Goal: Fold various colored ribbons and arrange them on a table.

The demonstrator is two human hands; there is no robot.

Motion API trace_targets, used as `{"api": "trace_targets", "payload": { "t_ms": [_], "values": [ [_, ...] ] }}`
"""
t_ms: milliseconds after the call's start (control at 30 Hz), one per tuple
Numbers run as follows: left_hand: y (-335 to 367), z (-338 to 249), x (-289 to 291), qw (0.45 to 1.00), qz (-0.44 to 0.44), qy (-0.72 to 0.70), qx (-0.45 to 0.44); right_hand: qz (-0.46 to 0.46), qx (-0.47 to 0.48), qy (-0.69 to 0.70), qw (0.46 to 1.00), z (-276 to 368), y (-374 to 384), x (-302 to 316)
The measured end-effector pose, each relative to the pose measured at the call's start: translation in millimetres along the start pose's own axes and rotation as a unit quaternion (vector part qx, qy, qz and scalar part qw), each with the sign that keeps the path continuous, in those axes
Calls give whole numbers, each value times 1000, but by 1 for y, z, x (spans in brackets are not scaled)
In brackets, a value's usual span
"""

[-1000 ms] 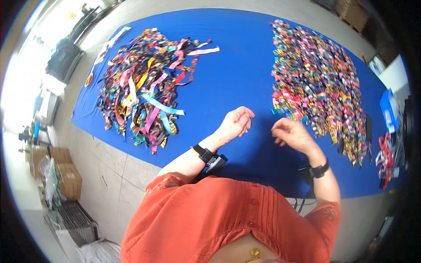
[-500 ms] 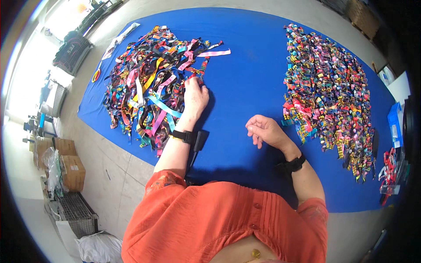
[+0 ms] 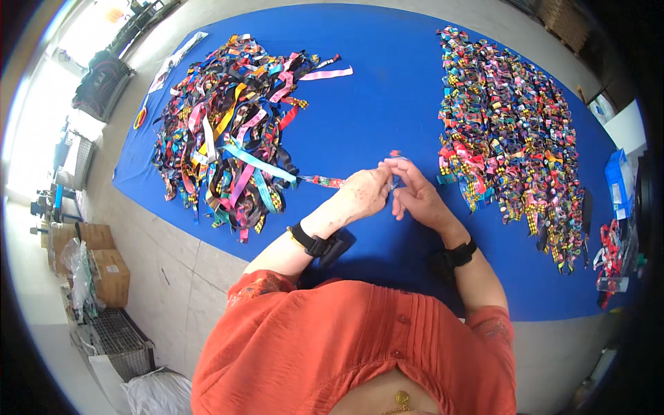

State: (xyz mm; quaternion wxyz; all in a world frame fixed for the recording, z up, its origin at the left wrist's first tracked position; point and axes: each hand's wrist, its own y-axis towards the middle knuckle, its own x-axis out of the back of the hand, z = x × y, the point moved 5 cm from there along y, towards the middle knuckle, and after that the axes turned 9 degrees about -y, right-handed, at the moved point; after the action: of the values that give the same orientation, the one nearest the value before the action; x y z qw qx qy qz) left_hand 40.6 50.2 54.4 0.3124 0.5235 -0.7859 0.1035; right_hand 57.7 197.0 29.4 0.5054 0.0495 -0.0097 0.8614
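My left hand (image 3: 366, 192) is closed on a red patterned ribbon strip (image 3: 323, 182), which stretches left to the loose heap of ribbon strips (image 3: 228, 131). Beyond the fingertips pokes a small red end of ribbon. Close on the right, my right hand (image 3: 423, 200) has its fingers curved and its thumb apart from them. Its fingertips meet those of the left hand by the ribbon; whether they touch the ribbon is hard to make out. On the right of the blue cloth lie rows of small looped ribbons (image 3: 512, 131) in many colours.
Blue cloth (image 3: 373, 83) covers the table. Orange-handled scissors (image 3: 140, 117) lie at its left edge. A blue bin (image 3: 618, 183) and red straps (image 3: 609, 256) are at the right edge. Cardboard boxes (image 3: 109, 277) and a wire basket (image 3: 121, 342) stand on the left.
My left hand has come from the heap toward the right and nearer, drawing the patterned ribbon along. My right hand has stayed near its place, its fingers now meeting the left hand.
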Motion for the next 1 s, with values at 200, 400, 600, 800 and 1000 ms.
{"api": "trace_targets", "payload": {
  "t_ms": [200, 400, 600, 800, 1000],
  "values": [
    [-13, 0, 2, 987, 144, -70, 25, 26, -205, -131, 970, -5, -23, 6],
    [-19, 51, 69, 982, 149, -36, 114, -86, -213, -265, 936, 20, -79, 38],
    [-39, 109, 120, 974, 45, 26, 219, -143, -301, -252, 909, 9, -126, 70],
    [-32, 59, 92, 987, -30, 62, 148, -141, -306, -250, 908, 6, -124, 67],
    [-29, 61, 64, 986, -2, 128, 103, -110, -323, -240, 909, 11, -123, 68]
  ]
}}
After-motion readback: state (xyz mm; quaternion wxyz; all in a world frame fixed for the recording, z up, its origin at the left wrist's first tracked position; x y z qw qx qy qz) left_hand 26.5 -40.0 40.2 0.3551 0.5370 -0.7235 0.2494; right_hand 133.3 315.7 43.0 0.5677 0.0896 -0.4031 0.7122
